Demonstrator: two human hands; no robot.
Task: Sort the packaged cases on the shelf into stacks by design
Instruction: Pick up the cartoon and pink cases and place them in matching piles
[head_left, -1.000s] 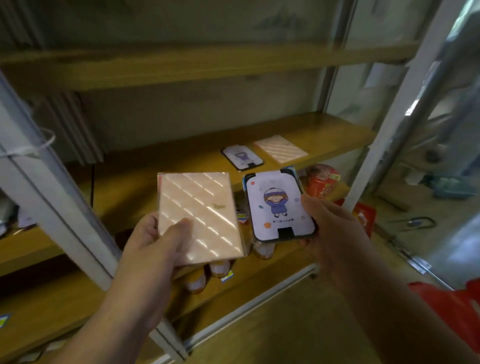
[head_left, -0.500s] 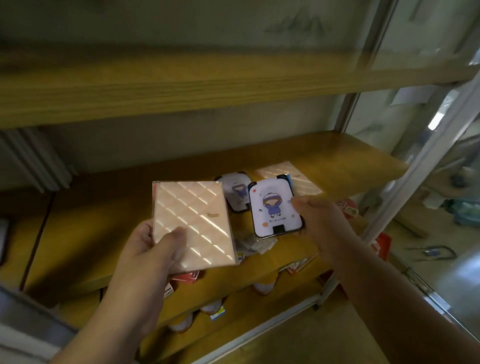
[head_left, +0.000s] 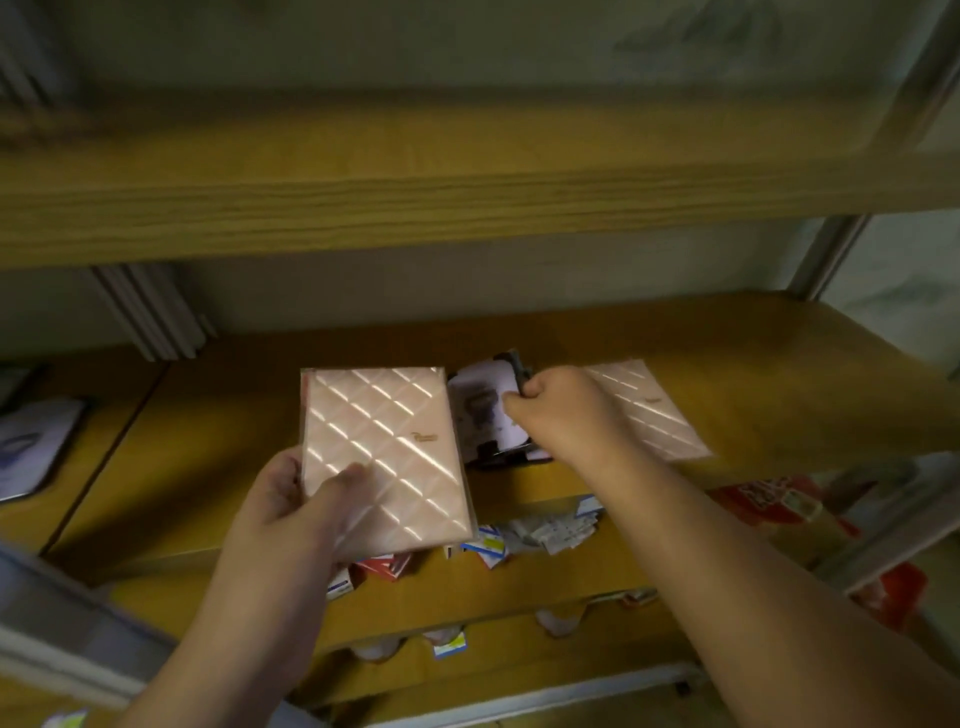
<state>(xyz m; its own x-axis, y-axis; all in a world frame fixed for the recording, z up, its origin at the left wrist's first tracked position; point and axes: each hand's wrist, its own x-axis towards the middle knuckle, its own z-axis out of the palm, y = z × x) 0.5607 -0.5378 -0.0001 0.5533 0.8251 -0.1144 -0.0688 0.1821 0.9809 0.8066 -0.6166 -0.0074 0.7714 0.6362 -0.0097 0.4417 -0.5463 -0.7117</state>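
My left hand grips a pink quilted packaged case by its lower left corner, holding it above the front of the wooden shelf. My right hand holds a white cartoon-figure case low over the shelf, where a matching cartoon case seems to lie beneath it; the picture is blurred there. A second pink quilted case lies flat on the shelf just right of my right hand, partly hidden by it.
An upper shelf board overhangs the work area. A white packaged item lies on the shelf at far left. Small boxes and paper packets crowd the lower shelf, with red bags at right. Metal uprights frame both sides.
My right hand has carried the cartoon case forward and down onto the spot of the other cartoon case. The left hand stays put with the pink case. My head has moved closer.
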